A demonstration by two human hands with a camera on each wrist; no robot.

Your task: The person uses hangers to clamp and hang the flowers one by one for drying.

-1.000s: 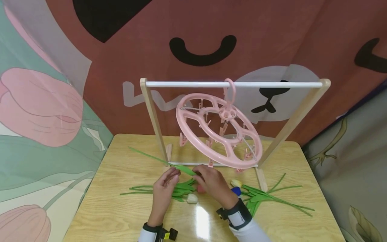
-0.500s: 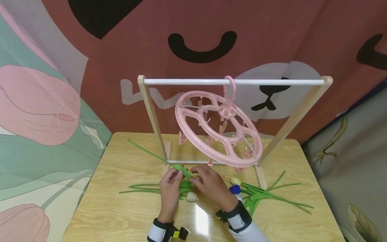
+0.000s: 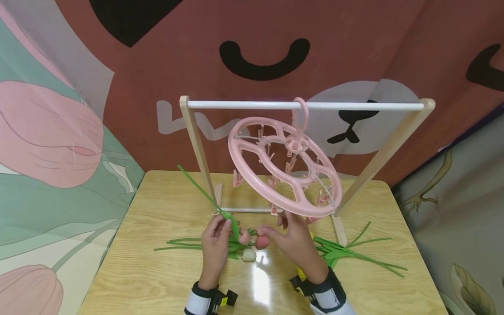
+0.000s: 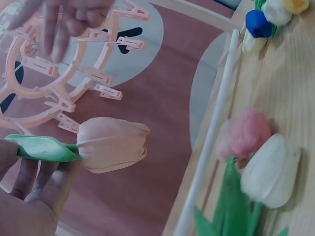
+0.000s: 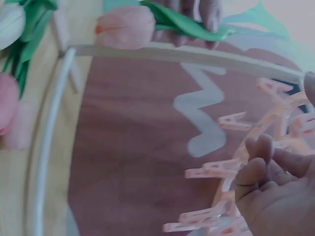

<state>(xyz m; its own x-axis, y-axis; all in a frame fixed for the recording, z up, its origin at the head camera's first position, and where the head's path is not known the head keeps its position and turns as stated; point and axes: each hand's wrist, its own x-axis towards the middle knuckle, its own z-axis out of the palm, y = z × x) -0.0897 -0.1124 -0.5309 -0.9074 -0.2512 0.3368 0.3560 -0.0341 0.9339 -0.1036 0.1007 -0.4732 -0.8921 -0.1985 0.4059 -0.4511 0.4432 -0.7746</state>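
My left hand (image 3: 214, 247) pinches the green stem and leaf of an artificial tulip; in the left wrist view its pale pink tulip head (image 4: 112, 145) points away from the fingers. My right hand (image 3: 299, 245) holds nothing, its fingers loosely bent and raised below the pink round clip hanger (image 3: 289, 205). Small pink clothespins (image 5: 211, 170) dangle from that hanger near the right fingers. Beneath the hands lie more tulips, among them a deeper pink tulip (image 3: 261, 242) and a white tulip (image 3: 249, 255).
The hanger hooks over a white rail (image 3: 244, 105) on a wooden stand (image 3: 201, 159). At the right of the table (image 3: 130, 271) lies another tulip bunch (image 3: 342, 251) with stems spread rightward; blue, white and yellow heads show in the left wrist view. A printed cloth (image 3: 354, 43) stands behind.
My right hand has come away from the tulip, moving right and up towards the hanger's lower rim. The left hand keeps the tulip, whose stem now stands steeper and whose pale pink head shows.
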